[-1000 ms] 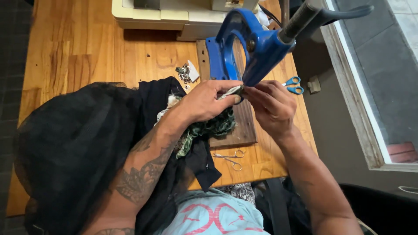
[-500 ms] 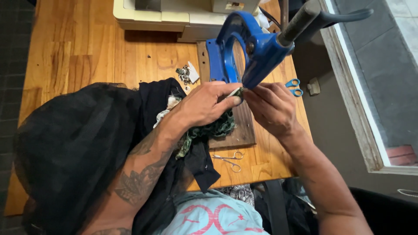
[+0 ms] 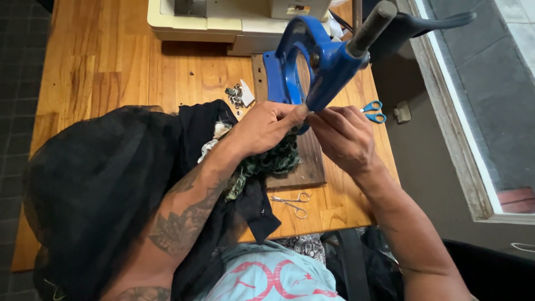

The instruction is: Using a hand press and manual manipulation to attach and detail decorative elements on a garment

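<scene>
My left hand [image 3: 266,129] and my right hand [image 3: 341,136] meet fingertip to fingertip under the head of a blue hand press [image 3: 312,61]. Both pinch a small piece of material at the press's tip; the piece itself is mostly hidden by the fingers. Green-patterned fabric [image 3: 267,163] bunches beneath my left wrist on a dark wooden base board [image 3: 304,167]. A large black mesh cloth [image 3: 95,189] drapes over my left forearm and lap. The press's grey lever handle [image 3: 374,25] points up and right.
The wooden table [image 3: 111,61] carries a cream sewing machine [image 3: 223,19] at the far edge, a small pile of metal eyelets [image 3: 236,96], blue-handled scissors [image 3: 372,111] at right and small silver scissors [image 3: 292,203] near the front edge. A window sill [image 3: 462,161] runs along the right.
Both hands have stayed at the press's tip, with only slight shifts of the fingers. The view has moved a little closer.
</scene>
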